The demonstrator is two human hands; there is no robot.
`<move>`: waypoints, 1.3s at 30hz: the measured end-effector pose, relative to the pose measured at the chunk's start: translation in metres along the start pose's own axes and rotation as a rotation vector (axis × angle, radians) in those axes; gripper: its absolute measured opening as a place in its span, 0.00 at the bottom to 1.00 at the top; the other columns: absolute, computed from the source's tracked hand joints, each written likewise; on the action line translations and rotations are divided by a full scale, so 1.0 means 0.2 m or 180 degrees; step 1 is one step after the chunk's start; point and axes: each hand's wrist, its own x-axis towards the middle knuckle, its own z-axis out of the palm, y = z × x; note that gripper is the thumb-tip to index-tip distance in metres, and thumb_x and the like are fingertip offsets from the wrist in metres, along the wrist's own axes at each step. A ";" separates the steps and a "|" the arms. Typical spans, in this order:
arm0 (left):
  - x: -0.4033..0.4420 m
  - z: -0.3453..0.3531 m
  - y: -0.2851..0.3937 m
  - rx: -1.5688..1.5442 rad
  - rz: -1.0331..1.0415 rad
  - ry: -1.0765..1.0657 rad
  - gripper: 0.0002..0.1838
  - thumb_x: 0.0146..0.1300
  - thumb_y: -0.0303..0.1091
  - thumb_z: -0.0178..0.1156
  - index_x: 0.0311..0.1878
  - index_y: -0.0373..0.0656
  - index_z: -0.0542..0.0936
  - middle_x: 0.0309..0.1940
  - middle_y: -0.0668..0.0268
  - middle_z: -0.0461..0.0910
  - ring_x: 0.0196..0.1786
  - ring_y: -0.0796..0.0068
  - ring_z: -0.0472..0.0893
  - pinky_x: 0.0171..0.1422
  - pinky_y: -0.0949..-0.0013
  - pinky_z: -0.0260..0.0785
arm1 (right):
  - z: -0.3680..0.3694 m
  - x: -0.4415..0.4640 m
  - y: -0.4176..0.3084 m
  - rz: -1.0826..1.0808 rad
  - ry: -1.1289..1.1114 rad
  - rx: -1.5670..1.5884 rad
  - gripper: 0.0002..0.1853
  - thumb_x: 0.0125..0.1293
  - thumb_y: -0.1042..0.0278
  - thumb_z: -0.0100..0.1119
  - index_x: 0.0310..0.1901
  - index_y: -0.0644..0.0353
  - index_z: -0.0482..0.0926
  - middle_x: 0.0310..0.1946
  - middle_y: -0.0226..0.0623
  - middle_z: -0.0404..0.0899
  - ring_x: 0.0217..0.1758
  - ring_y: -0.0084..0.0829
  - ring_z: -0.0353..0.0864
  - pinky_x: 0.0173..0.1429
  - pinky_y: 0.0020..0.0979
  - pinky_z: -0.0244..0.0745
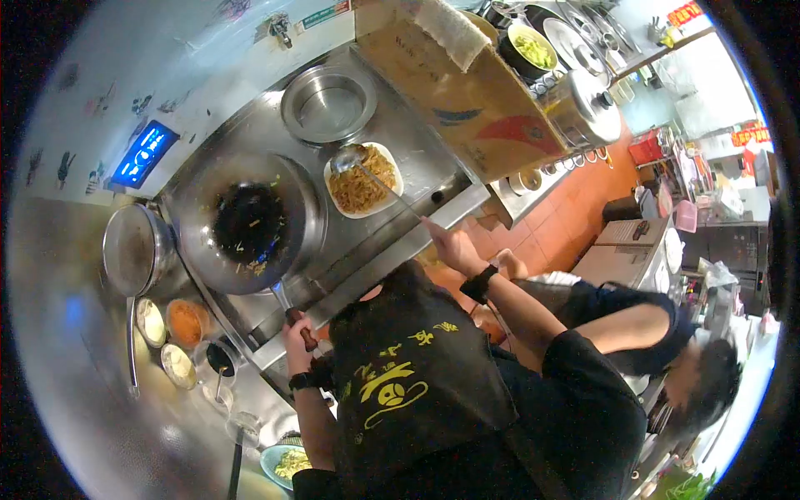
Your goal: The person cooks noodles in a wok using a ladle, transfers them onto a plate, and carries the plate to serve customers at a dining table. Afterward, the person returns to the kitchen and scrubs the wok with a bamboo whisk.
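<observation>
My left hand (pixel 297 343) is closed round the wooden grip of a wok (pixel 302 208), which sits tilted over the stove on the left. Dark residue and a few food scraps cling to the inside of the wok. In my right hand (pixel 454 247) is the end of a long-handled ladle (pixel 390 188). Its bowl rests on or just above brown fried noodles (pixel 360 193), which fill a white square plate (pixel 395 156). The plate stands on the steel counter to the right of the wok.
A steel basin (pixel 329 104) stands behind the plate. Cardboard (pixel 458 92) screens the right side. Seasoning tubs, including an orange one (pixel 187 322), and a strainer (pixel 131 250) sit at left. Another person (pixel 642 325) is close on my right. A lidded steel pot (pixel 583 108) stands beyond the cardboard.
</observation>
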 end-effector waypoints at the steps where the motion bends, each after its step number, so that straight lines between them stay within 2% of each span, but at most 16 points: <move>1: -0.01 0.01 0.02 0.0073 0.0031 -0.0036 0.08 0.65 0.29 0.59 0.46 0.42 0.73 0.24 0.68 0.73 0.21 0.76 0.74 0.24 0.70 0.66 | 0.01 0.01 0.00 -0.0109 0.0160 0.0086 0.25 0.72 0.69 0.52 0.70 0.47 0.73 0.30 0.54 0.82 0.32 0.53 0.84 0.34 0.49 0.77; 4: -0.02 0.05 0.06 0.0174 -0.0083 0.0066 0.08 0.65 0.31 0.58 0.46 0.42 0.73 0.24 0.68 0.73 0.21 0.75 0.73 0.24 0.70 0.66 | -0.04 0.06 -0.05 -0.0049 -0.0195 -0.0352 0.26 0.71 0.68 0.52 0.71 0.45 0.72 0.30 0.51 0.83 0.31 0.53 0.84 0.34 0.49 0.78; 10: 0.01 0.02 0.03 0.0126 -0.0216 0.0148 0.09 0.66 0.34 0.60 0.46 0.43 0.74 0.24 0.68 0.73 0.23 0.75 0.74 0.26 0.71 0.66 | -0.09 0.03 0.04 -0.0471 -0.0360 -0.1313 0.32 0.64 0.70 0.54 0.73 0.40 0.71 0.29 0.44 0.84 0.27 0.46 0.85 0.30 0.45 0.80; 16: 0.03 0.00 0.01 0.0119 -0.0107 0.0027 0.09 0.65 0.33 0.60 0.44 0.41 0.74 0.24 0.67 0.73 0.22 0.75 0.73 0.26 0.70 0.66 | -0.13 0.01 0.11 -0.0637 -0.0178 -0.1075 0.35 0.61 0.73 0.54 0.72 0.39 0.72 0.26 0.38 0.82 0.24 0.44 0.83 0.27 0.43 0.78; 22: 0.00 0.04 0.05 0.0168 -0.0113 -0.0043 0.10 0.65 0.33 0.61 0.45 0.39 0.75 0.23 0.67 0.73 0.21 0.74 0.73 0.26 0.69 0.66 | -0.06 0.08 0.13 -0.0658 -0.0263 -0.1197 0.37 0.60 0.75 0.54 0.74 0.41 0.69 0.26 0.39 0.82 0.27 0.44 0.84 0.29 0.43 0.79; 28: -0.02 0.07 0.06 0.0032 -0.0314 0.0236 0.10 0.65 0.33 0.60 0.46 0.40 0.74 0.23 0.67 0.73 0.21 0.74 0.73 0.24 0.68 0.66 | -0.14 0.06 0.18 -0.0608 -0.0391 -0.1409 0.36 0.60 0.74 0.55 0.73 0.42 0.70 0.26 0.40 0.82 0.28 0.43 0.84 0.32 0.44 0.80; 34: 0.03 -0.01 0.01 0.0227 -0.0273 0.0160 0.10 0.65 0.33 0.60 0.46 0.41 0.73 0.24 0.66 0.73 0.21 0.74 0.74 0.23 0.68 0.69 | -0.14 0.10 0.08 -0.0499 -0.0248 -0.0895 0.30 0.68 0.68 0.54 0.72 0.40 0.72 0.25 0.43 0.82 0.26 0.46 0.83 0.32 0.47 0.78; 37: 0.05 -0.02 -0.01 0.0184 -0.0269 0.0197 0.10 0.64 0.32 0.61 0.46 0.42 0.74 0.24 0.66 0.74 0.21 0.74 0.74 0.23 0.68 0.70 | -0.03 0.13 0.15 -0.0369 -0.0195 -0.0877 0.27 0.72 0.66 0.53 0.72 0.40 0.71 0.27 0.45 0.83 0.27 0.49 0.83 0.31 0.48 0.77; 39: 0.05 -0.04 -0.02 0.0138 -0.0282 0.0183 0.10 0.64 0.32 0.61 0.46 0.42 0.74 0.25 0.67 0.74 0.22 0.74 0.74 0.23 0.68 0.70 | -0.08 0.11 0.10 -0.0312 -0.0251 -0.0785 0.26 0.73 0.65 0.52 0.72 0.39 0.71 0.31 0.47 0.84 0.29 0.51 0.84 0.32 0.49 0.78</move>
